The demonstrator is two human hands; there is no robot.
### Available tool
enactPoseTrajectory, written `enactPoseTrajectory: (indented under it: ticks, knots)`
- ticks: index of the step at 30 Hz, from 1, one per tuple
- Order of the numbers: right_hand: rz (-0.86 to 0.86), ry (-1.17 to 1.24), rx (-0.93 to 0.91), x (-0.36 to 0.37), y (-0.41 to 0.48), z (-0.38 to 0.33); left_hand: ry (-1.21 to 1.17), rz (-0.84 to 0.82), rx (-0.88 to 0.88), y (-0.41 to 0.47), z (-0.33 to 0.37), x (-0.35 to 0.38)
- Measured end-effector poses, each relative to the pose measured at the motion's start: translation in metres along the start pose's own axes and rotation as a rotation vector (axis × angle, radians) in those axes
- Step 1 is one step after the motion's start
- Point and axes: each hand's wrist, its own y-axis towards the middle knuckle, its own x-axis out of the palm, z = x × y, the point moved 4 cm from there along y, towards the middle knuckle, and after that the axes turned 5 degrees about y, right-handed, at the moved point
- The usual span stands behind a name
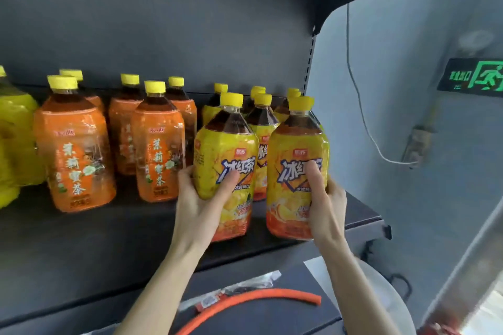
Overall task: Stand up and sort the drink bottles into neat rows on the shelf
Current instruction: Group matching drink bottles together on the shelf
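Yellow-labelled tea bottles fill the right end of the dark shelf (81,239), and you have hold of the two at the front. Your left hand (196,204) grips the left front bottle (217,144) low on its body, with the thumb laid across the label and the fingers wrapped round its left side. Your right hand (326,207) grips the right front bottle (294,144) the same way, thumb pressed on the label and fingers round its right side. Both bottles are upright with their yellow caps on top, near the shelf's front edge; whether their bases bear fully on the board cannot be told. They sit close but apart, and a rear bottle (262,128) shows through the gap. More bottles of that kind stand behind them toward the back panel. To the left, the orange-labelled bottles (76,149) stand upright in an uneven group, two of them well forward of the others. At the far left edge, yellow bottles (13,130) are partly cut off. Below the shelf an orange hose (245,300) lies on a dark surface. On the grey wall at right are a green exit sign (473,77) and a white cable (362,117).
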Motion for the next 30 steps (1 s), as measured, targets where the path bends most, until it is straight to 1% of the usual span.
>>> enactPoseTrajectory:
  ticks: [3, 6, 7, 10, 11, 15, 18, 20, 25, 30]
  knots:
    - [-0.09, 0.003, -0.027, 0.009, 0.019, 0.009, 0.072, 0.017, 0.015, 0.009, -0.009, 0.004]
    - [-0.124, 0.01, -0.042, 0.012, 0.032, 0.02, 0.13, -0.016, 0.0, 0.015, -0.02, 0.009]
    - [-0.129, 0.002, -0.056, 0.011, 0.036, 0.021, 0.177, -0.006, -0.013, 0.016, -0.023, 0.01]
    - [-0.168, -0.009, -0.072, 0.009, 0.047, 0.026, 0.453, 0.088, -0.042, 0.02, -0.026, 0.009]
    - [-0.191, 0.003, -0.067, 0.008, 0.05, 0.028, 0.476, 0.108, -0.045, 0.019, -0.024, 0.009]
    - [-0.277, 0.036, -0.13, 0.002, 0.057, 0.033, 0.44, 0.149, -0.014, 0.014, -0.018, 0.012]
    - [-0.361, 0.025, -0.127, -0.006, 0.063, 0.034, 0.461, 0.237, -0.026, 0.004, -0.014, 0.021]
    - [-0.366, -0.014, -0.134, -0.012, 0.067, 0.034, 0.449, 0.278, -0.026, -0.006, -0.012, 0.032]
    - [-0.329, -0.068, -0.185, -0.034, 0.078, 0.035, 0.373, 0.31, -0.001, -0.021, -0.011, 0.063]
    - [-0.434, 0.049, -0.075, -0.039, 0.092, 0.039, 0.328, 0.3, -0.029, -0.018, -0.013, 0.082]
